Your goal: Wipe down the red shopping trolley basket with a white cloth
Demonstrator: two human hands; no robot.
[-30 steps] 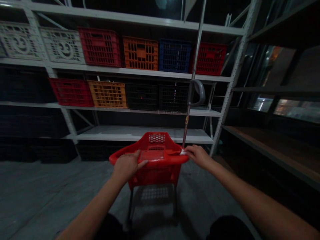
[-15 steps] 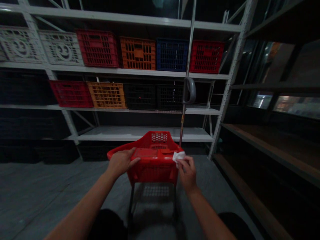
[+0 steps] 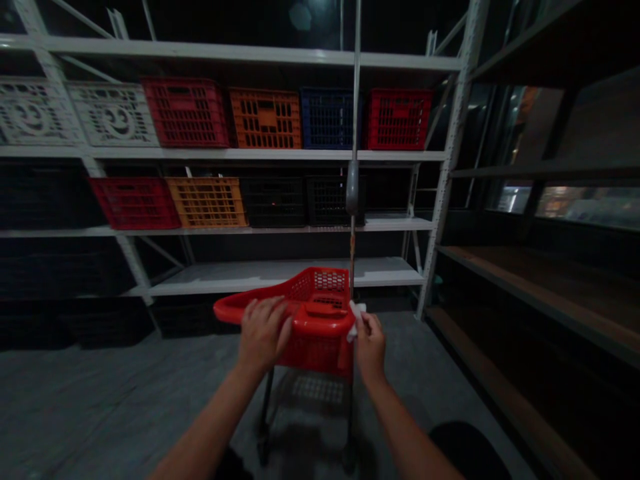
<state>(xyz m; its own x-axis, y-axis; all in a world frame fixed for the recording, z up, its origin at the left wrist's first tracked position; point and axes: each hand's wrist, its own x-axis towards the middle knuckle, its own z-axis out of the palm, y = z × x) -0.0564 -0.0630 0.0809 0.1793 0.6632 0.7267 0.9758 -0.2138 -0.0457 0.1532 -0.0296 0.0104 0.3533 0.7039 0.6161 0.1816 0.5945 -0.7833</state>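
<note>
A red plastic shopping basket on a wheeled frame (image 3: 320,313) stands on the floor in front of me. My left hand (image 3: 263,333) rests on its near rim, fingers curled over the edge. My right hand (image 3: 370,343) pinches a small white cloth (image 3: 356,315) against the basket's right corner. A thin metal pole with a grey loop handle (image 3: 353,187) rises upright from the basket's right side.
White metal shelving (image 3: 240,155) faces me with red, orange, blue, white and black crates (image 3: 265,119) on two levels. Its lowest white shelf (image 3: 270,272) is bare. Darker wooden shelves (image 3: 545,267) run along the right. Grey concrete floor (image 3: 100,400) spreads on the left.
The basket has turned so its corner points at me, and the pole now stands upright. My left hand slid right along the rim; my right hand with the cloth stayed at the right corner.
</note>
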